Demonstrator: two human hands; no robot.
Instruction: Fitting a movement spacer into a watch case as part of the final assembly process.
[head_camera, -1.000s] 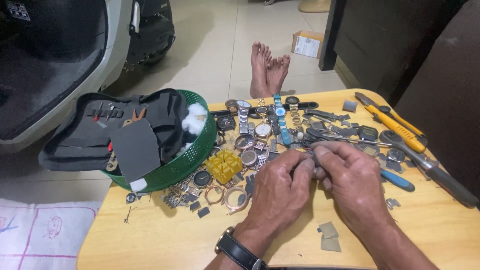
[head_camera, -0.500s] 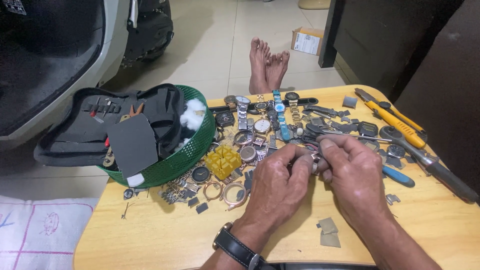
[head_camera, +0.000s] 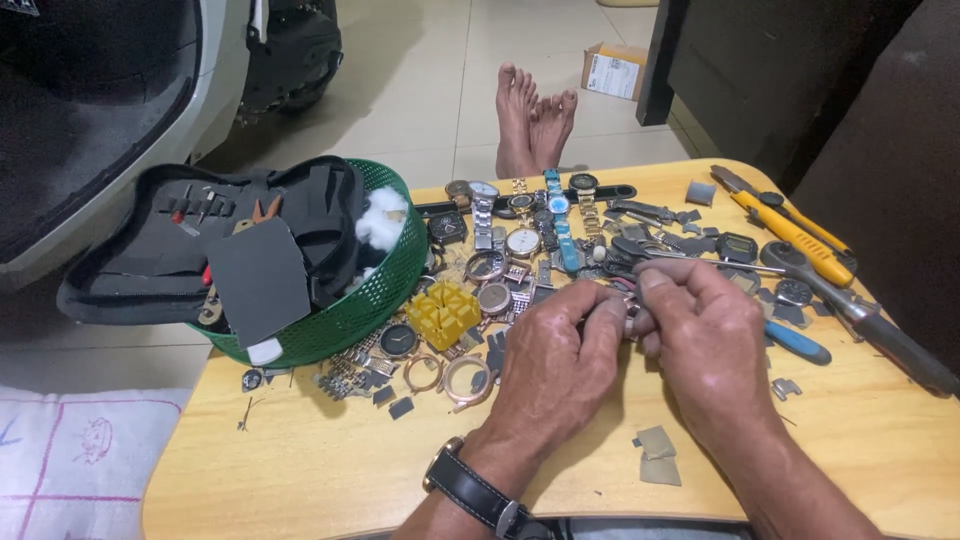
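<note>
We see both hands meet over the middle of the wooden worktop (head_camera: 300, 470). Left hand (head_camera: 555, 365) and right hand (head_camera: 700, 345) both have the grip closed, fingertips pinched on one small metal part (head_camera: 630, 322), shiny, mostly hidden between them; exact shape unclear. It sits just above the worktop, right in front of the watch pile (head_camera: 530, 240): round metal cases, link bracelets, a blue strap. Black leather-strap wristwatch (head_camera: 480, 490) on the left wrist. Left of the hands: yellow ridged plastic block (head_camera: 447, 312), two coppery rings (head_camera: 450, 378), green mesh plastic basket (head_camera: 385, 295) holding a black zip tool case (head_camera: 200, 250) and white cotton wad (head_camera: 382, 222). Right: yellow-handled knife (head_camera: 795, 235), blue-handled tool (head_camera: 797, 343). Two grey square patches (head_camera: 657, 455) lie near the right wrist.
</note>
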